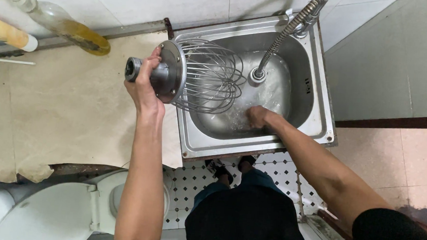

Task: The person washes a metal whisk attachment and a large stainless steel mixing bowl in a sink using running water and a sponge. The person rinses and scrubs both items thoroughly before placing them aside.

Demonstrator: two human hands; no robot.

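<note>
My left hand [145, 83] grips the metal shaft of a large wire whisk attachment [207, 76] and holds it sideways over the left rim of a steel sink [322, 117]. The whisk's wire cage reaches over the basin. My right hand [258, 115] is down in the basin under running water, fingers closed; whether it holds anything is hidden by the water. A flexible metal faucet hose [285, 33] hangs from the back right and pours into the basin.
A beige counter [66, 111] lies left of the sink with a clear bottle of yellow liquid [61, 24] and a yellow roll [4, 32] at the wall. A white toilet [64, 210] stands below left. Patterned floor tiles [279, 171] are underfoot.
</note>
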